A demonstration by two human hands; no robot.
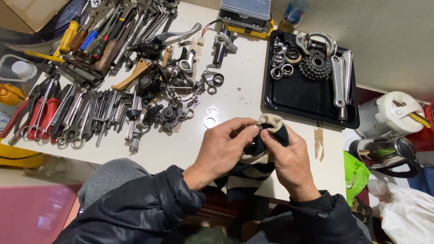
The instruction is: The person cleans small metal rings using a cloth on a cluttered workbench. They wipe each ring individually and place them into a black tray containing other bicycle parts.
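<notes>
My left hand (224,149) and my right hand (291,160) meet over the near edge of a white table (253,86). Both pinch a striped cream and dark cloth (260,156) that hangs down between them. A small dark part sits under the cloth at my fingertips; its shape is hidden. Two small metal rings (210,116) lie on the table just beyond my left hand.
A heap of wrenches, pliers, screwdrivers and hex keys (81,90) fills the table's left side, with dark bicycle parts (169,90) beside it. A black tray (294,97) at the right holds a sprocket cluster (315,66), crank arms and rings. A kettle (391,115) stands off the right edge.
</notes>
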